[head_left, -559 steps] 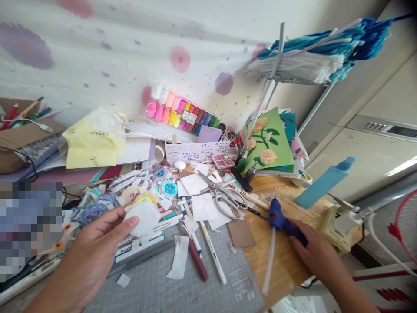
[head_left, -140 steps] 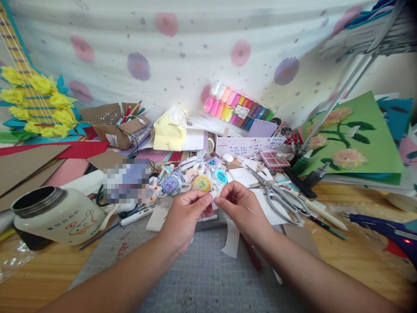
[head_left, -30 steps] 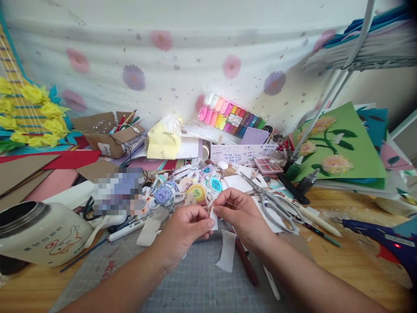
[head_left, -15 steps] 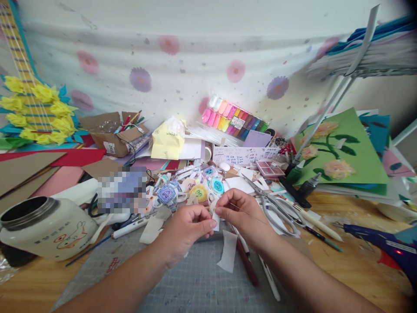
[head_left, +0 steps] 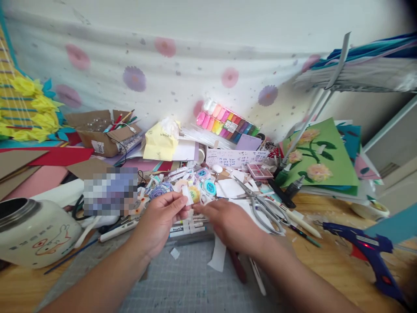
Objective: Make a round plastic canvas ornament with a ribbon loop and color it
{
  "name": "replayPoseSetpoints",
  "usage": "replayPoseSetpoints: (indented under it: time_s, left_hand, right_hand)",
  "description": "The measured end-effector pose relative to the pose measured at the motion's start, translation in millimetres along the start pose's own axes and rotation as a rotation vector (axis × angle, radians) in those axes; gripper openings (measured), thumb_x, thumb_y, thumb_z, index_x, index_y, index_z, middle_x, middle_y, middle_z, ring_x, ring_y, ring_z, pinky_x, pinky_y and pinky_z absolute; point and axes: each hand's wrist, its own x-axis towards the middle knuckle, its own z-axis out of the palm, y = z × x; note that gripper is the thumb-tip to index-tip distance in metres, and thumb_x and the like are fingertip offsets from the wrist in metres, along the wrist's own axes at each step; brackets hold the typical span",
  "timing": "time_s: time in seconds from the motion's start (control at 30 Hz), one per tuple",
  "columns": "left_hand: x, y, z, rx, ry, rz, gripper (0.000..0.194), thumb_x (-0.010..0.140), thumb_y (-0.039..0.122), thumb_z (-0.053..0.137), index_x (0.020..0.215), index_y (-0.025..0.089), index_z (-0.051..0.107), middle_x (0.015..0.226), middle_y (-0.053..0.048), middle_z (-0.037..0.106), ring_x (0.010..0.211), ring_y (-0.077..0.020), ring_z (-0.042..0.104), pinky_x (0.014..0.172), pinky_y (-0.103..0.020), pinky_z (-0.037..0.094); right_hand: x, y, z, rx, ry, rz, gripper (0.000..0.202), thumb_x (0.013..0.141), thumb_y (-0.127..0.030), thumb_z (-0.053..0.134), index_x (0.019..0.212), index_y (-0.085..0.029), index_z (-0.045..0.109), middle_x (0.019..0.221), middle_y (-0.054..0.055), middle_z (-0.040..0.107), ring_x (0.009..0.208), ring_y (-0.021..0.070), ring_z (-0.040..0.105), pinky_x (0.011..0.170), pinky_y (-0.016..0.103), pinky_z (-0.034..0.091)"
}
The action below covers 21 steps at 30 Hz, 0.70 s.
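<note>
Near the far edge of the grey mat (head_left: 182, 278), your hands had just parted, seemingly leaving your left hand (head_left: 167, 209) alone to steady the one white strip (head_left: 186, 194) its fingertips pinched; whether your right hand (head_left: 230, 224) gripped anything, I couldn't tell. One pair of scissors (head_left: 253, 196) and one glue gun (head_left: 361, 238) lay rightward.

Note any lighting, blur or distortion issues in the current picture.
Head view: light soft, no harsh shadows; top-right corner dark; jar at the left edge apparently stretched; mosaic patch hiding something left of the left hand; some small writing on the paper note too blurred to read.
</note>
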Motion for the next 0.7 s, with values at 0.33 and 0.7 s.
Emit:
replayPoseSetpoints:
  time_s: [0.33,0.7]
  left_hand:
    - [-1.1,3.7,0.9,-0.082,0.031,0.012,0.02,0.062,0.029,0.081,0.063,0.015,0.067,0.061,0.003,0.06,0.058,-0.01,0.057,0.057,-0.02,0.051]
    - [-1.3,3.7,0.8,-0.103,0.034,0.041,0.018,0.064,0.028,0.08,0.063,0.016,0.066,0.061,0.004,0.059,0.059,-0.0096,0.055,0.058,-0.019,0.05]
  right_hand:
    - [-71.6,110.7,-36.4,-0.327,0.027,0.618,0.032,0.078,-0.013,0.051,0.106,-0.014,0.067,0.089,0.015,0.073,0.08,0.0276,0.067,0.07,0.033,0.044]
    - [-70.0,112.6,-31.7,-0.114,0.227,0.769,0.04,0.073,-0.031,0.062,0.112,-0.02,0.064,0.076,0.007,0.07,0.067,0.024,0.063,0.061,0.031,0.043]
